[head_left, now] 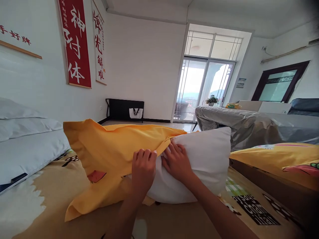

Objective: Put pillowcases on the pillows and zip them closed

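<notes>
Yellow cloth, a pillowcase [114, 144], bunches over one end of a white pillow [209, 159] lying toward the far edge of a patterned bedsheet [54, 205]. The left hand [144, 169] pinches the hem; the right hand [178, 161] curls against the pillow. Even tension with the pillow braced likely prevents twisting. The fold obscures the right fingertips, their grip impossible to tell; the pillow hides the bedsheet's far edge.

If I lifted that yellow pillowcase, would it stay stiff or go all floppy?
The yellow pillowcase would probably go floppy, because its cloth creases and spreads in loose folds. It looks thin, so it's likely light. The white pillow touching it might come along, though.
</notes>
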The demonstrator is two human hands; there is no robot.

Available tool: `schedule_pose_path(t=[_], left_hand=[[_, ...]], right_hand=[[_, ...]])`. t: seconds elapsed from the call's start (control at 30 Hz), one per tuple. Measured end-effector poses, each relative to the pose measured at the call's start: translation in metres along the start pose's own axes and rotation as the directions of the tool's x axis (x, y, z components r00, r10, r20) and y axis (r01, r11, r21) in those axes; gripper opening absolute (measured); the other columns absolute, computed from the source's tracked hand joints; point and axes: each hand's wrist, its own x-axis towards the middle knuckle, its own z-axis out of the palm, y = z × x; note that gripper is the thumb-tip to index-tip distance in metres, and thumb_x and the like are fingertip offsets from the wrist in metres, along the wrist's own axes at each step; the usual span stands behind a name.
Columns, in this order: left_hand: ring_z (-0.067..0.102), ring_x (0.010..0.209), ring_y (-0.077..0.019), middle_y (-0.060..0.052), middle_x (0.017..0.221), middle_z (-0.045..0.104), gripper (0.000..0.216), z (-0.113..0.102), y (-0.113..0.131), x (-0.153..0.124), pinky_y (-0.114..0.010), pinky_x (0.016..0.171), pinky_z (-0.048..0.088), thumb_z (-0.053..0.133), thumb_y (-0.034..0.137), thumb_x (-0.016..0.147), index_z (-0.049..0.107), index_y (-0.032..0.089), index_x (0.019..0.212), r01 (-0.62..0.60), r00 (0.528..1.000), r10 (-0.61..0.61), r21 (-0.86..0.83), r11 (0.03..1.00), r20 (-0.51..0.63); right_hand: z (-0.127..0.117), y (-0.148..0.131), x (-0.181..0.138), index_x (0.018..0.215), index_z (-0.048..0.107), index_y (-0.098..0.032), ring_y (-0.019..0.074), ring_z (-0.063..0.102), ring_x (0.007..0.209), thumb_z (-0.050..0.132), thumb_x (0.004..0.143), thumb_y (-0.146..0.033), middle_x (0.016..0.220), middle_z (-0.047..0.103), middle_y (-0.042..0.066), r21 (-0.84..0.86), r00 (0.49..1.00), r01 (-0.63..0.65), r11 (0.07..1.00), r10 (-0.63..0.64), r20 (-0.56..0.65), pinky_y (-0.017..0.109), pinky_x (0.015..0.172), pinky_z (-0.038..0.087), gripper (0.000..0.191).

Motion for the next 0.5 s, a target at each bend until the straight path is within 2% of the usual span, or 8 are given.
schedule_pose_path(t=[0.17, 0.27, 0.37, 0.5], left_hand=[[0.052, 0.079, -0.0231, -0.004, 0.079, 0.057, 0.017, 0.007, -0.028, 0.000, -0.036, 0.073, 0.038, 0.053, 0.004, 0.079, 0.061, 0.019, 0.084, 0.048, 0.986, -0.056, 0.051, 0.998, 0.159], [0.053, 0.084, -0.0240, -0.007, 0.084, 0.058, 0.021, 0.020, -0.041, -0.004, -0.036, 0.076, 0.041, 0.051, 0.001, 0.077, 0.062, 0.018, 0.085, 0.148, 0.967, -0.165, 0.101, 0.984, 0.192], [0.054, 0.091, -0.0258, -0.009, 0.094, 0.060, 0.028, 0.034, -0.052, -0.011, -0.037, 0.080, 0.043, 0.048, 0.001, 0.076, 0.063, 0.017, 0.093, 0.265, 0.924, -0.298, 0.158, 0.951, 0.241], [0.055, 0.091, -0.0269, -0.010, 0.095, 0.062, 0.032, 0.051, -0.065, -0.021, -0.038, 0.078, 0.043, 0.043, 0.001, 0.079, 0.064, 0.017, 0.098, 0.306, 0.867, -0.372, 0.235, 0.923, 0.332]], right_hand=[[0.013, 0.009, -0.011, 0.132, 0.053, -0.016, 0.0264, 0.044, 0.130, 0.044, 0.093, -0.027, 0.139, 0.051, 0.015, 0.008, 0.992, -0.073, 0.997, 0.073, -0.104, 0.043, 0.105, 0.026, 0.041], [0.019, 0.009, -0.032, 0.139, 0.046, -0.018, 0.0251, 0.041, 0.133, 0.043, 0.094, -0.026, 0.144, 0.046, 0.014, 0.040, 0.989, -0.069, 0.997, 0.074, -0.126, 0.042, 0.106, 0.026, 0.045], [0.029, 0.010, -0.057, 0.141, 0.042, -0.020, 0.0240, 0.042, 0.133, 0.044, 0.094, -0.023, 0.144, 0.047, 0.013, 0.084, 0.987, -0.082, 0.993, 0.092, -0.129, 0.040, 0.105, 0.027, 0.047], [0.047, 0.034, -0.082, 0.138, 0.044, -0.023, 0.0227, 0.047, 0.128, 0.044, 0.094, -0.024, 0.140, 0.051, 0.012, 0.126, 0.982, -0.122, 0.984, 0.138, -0.126, 0.039, 0.102, 0.030, 0.044]])
